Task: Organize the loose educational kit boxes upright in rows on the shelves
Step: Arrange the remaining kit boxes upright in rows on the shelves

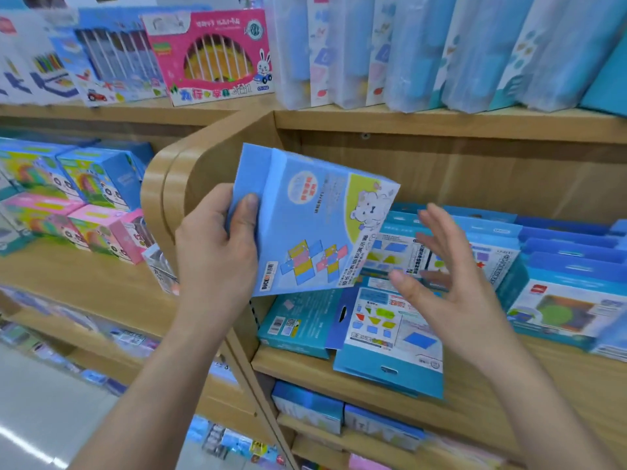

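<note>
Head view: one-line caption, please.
Left hand grips a tilted blue kit box above loose boxes on the shelf; right hand open.

Shop shelving, seen from a head-worn camera: the brand mark "DUCKEY" runs up the near-left corner of the tilted light-blue kit box (305, 225) at centre, dark letters on a white patch. Beside it a line of Chinese characters follows the box's near edge and appears to read 周长与表面积演示器, though the first character is unclear. On the far upper shelf (118, 111), a pink box (210, 56) with a rabbit drawing bears large Chinese lettering ending in "2合1". Print on the teal boxes (298, 320) lying on the middle shelf (509, 385) is too blurred to read.
</note>
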Available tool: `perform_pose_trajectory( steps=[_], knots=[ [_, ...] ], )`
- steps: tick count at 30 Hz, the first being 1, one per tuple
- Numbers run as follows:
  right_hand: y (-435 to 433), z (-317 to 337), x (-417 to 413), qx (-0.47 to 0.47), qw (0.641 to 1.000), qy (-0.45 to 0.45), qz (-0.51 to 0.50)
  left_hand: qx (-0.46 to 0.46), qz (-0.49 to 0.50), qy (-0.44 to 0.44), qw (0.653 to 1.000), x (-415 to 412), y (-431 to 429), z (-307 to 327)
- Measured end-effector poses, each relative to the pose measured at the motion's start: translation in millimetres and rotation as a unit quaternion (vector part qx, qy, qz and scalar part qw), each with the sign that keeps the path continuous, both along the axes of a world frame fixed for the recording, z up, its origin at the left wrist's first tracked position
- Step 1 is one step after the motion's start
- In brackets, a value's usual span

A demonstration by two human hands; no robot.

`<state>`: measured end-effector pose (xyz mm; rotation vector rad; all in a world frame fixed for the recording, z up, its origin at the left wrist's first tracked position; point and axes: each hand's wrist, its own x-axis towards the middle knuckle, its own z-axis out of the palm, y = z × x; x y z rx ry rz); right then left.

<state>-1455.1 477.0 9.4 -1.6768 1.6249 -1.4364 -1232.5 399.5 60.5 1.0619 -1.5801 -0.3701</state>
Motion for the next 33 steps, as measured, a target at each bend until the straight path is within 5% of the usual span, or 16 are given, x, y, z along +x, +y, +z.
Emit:
perform_pose_trajectory(
  steps=[5,9,21,33],
  knots=[
    [10.9,31.1,-3.1,-0.071,0.985,0.159,-0.018,-0.160,-0.045,-0.167,0.972,-24.1,22.9,6.7],
    [25.4,28.9,-17.3,-0.113,0.983,0.133,-0.063,-0.237,-0.130,-0.205,0.941,-52.4,32.8,6.9],
    [107.1,-5.7,-92.4,-0.023,0.975,-0.153,-0.157,0.050,-0.370,-0.180,0.910,-135.9,50.4,-1.6],
    [190.2,-45.2,-174.6,0.022,0.950,-0.039,-0.310,0.031,-0.329,-0.268,0.905,-242.6,122.8,-67.6]
  ],
)
